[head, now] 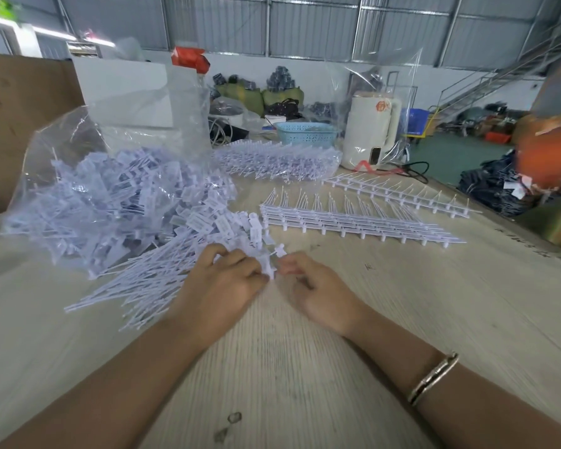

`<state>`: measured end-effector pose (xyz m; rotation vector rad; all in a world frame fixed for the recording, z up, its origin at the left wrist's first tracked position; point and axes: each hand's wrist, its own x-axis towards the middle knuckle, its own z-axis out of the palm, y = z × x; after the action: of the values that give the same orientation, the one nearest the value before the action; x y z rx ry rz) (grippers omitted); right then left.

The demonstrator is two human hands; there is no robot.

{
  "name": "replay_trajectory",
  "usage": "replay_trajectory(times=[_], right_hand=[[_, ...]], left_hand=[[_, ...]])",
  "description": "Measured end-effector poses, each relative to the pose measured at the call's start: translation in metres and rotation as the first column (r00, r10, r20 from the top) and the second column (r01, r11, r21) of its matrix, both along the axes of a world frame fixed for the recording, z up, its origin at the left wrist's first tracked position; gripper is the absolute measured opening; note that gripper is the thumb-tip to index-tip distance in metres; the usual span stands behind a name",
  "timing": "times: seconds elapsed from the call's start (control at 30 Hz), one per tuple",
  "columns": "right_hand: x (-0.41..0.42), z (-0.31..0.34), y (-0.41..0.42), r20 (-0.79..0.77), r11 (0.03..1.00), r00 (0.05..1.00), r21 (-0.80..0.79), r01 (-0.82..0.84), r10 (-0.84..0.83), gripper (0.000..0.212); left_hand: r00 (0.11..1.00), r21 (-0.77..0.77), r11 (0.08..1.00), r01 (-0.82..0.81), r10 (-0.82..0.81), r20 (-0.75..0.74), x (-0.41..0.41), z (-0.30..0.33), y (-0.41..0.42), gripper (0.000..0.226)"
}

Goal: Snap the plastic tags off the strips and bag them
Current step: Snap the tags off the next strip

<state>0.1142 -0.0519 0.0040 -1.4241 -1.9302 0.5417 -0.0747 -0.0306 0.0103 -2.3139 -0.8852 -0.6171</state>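
My left hand (222,283) grips a thick bundle of white plastic tags (149,280) that fans out to the left over the table. My right hand (314,290) pinches a single white tag (274,259) at the bundle's head, just right of my left fingers. Behind the bundle lies an open clear bag (110,196) heaped with loose tags. Several white strips (353,218) with their tags attached lie stacked to the right. One more strip (399,192) lies behind them.
A second clear bag of strips (279,160) sits further back, with a blue basket (305,134) and a white kettle (370,131) behind it. A cardboard sheet (20,102) stands at the left. The wooden table (305,367) drops off at the right.
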Motion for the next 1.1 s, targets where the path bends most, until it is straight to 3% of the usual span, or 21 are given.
replay_trajectory(times=[0.03,0.1,0.23,0.33,0.4,0.5,0.57,0.7,0.8,0.97,1.1], right_hand=[[0.003,0.000,0.001,-0.106,0.999,0.994,-0.003,0.034,-0.034,0.028],[0.011,0.000,0.004,-0.172,0.995,0.981,0.002,0.097,-0.095,0.025],[0.033,0.006,0.021,-0.029,0.983,0.984,0.043,0.179,-0.178,0.022],[0.051,0.017,0.042,0.026,0.955,0.956,0.065,0.289,-0.291,0.017],[0.060,0.021,0.057,0.167,0.933,0.920,0.123,0.337,-0.355,0.013],[0.068,0.023,0.083,0.496,0.914,0.769,0.259,0.313,-0.403,0.028],[0.071,0.022,0.099,0.628,0.909,0.657,0.301,0.289,-0.417,0.032],[0.072,0.019,0.118,0.767,0.916,0.502,0.329,0.228,-0.400,0.028],[0.072,0.021,0.120,0.808,0.917,0.434,0.354,0.186,-0.399,0.026],[0.079,0.025,0.115,0.751,0.887,0.479,0.432,0.163,-0.454,0.017],[0.088,0.028,0.107,0.519,0.920,0.790,0.367,0.140,-0.327,0.015]], left_hand=[[0.999,-0.008,0.999,-0.036,0.036,-0.007,-0.002,0.001,0.003,0.028],[0.996,-0.035,0.995,-0.089,0.090,0.025,-0.008,0.003,0.009,0.032],[0.994,-0.042,0.995,-0.091,0.093,0.056,-0.009,0.003,0.007,0.038],[0.997,-0.064,0.998,-0.004,0.010,0.082,0.000,0.002,-0.001,0.040],[0.997,-0.061,0.998,0.030,-0.026,0.073,0.004,0.003,-0.002,0.036],[0.997,-0.057,0.998,-0.009,0.014,0.076,0.004,0.002,0.000,0.023],[0.993,-0.090,0.993,-0.078,0.086,0.081,0.002,0.001,0.003,0.030],[0.982,-0.130,0.979,-0.154,0.166,0.089,-0.002,-0.002,0.012,0.015],[0.975,-0.122,0.973,-0.195,0.206,0.082,-0.004,-0.003,0.015,0.021],[0.975,-0.125,0.974,-0.188,0.200,0.096,-0.003,0.004,0.010,0.037],[0.979,-0.167,0.972,-0.164,0.181,0.092,-0.003,0.008,0.004,0.034]])
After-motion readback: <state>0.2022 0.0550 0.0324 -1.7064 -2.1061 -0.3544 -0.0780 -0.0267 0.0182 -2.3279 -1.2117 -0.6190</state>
